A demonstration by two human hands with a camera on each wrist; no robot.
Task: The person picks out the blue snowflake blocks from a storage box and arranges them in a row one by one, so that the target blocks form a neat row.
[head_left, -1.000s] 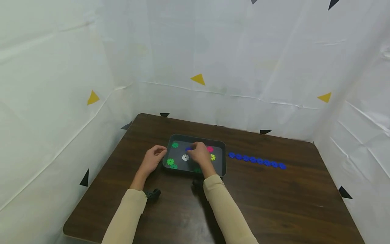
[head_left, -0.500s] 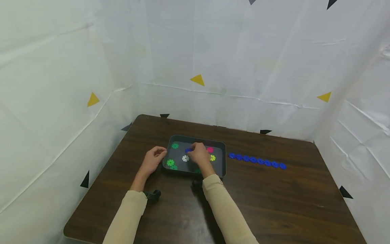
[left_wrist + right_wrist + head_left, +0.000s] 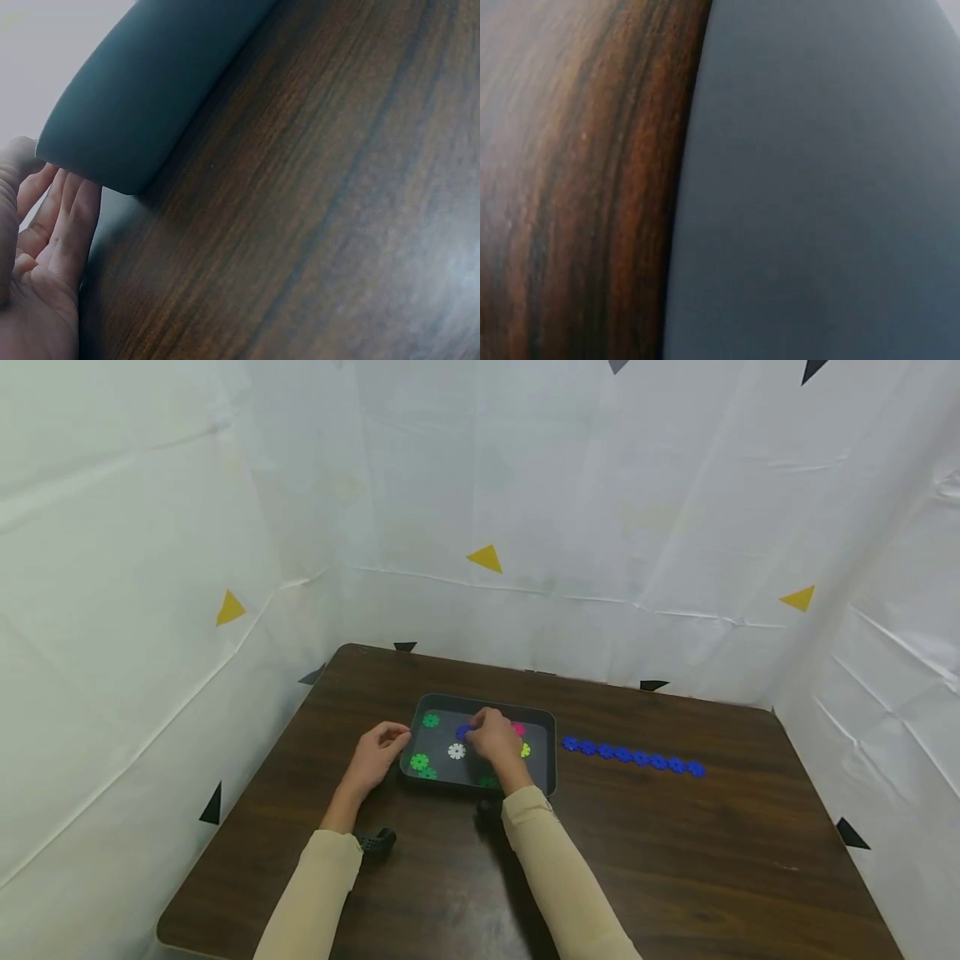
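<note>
A dark grey tray [image 3: 482, 789] lies on the table with several small flower-shaped plastic discs in it. At its left end my left hand [image 3: 372, 760] grips the rim; the left wrist view has the thumb at the top edge and the fingers [image 3: 75, 217] along the outer wall. My right hand [image 3: 497, 743] reaches over the tray, pinching a blue disc [image 3: 462, 732] at its right edge, the fingertips partly hidden. Close by lie a white disc [image 3: 457, 751], a pink disc [image 3: 519, 728] and a yellow disc [image 3: 525, 749]. Only tray wall and table show in the right wrist view.
Right of the tray a row of several joined blue discs [image 3: 632, 756] lies on the brown table [image 3: 675, 852]. Green discs [image 3: 431, 720] sit in the tray's left part, and another green disc [image 3: 489, 782] near its front wall. White sheeting [image 3: 570, 485] hangs behind the table.
My right hand has shifted very slightly right, uncovering a little more of the blue disc. The left hand stays at the tray's rim. The whole view has tilted slightly.
</note>
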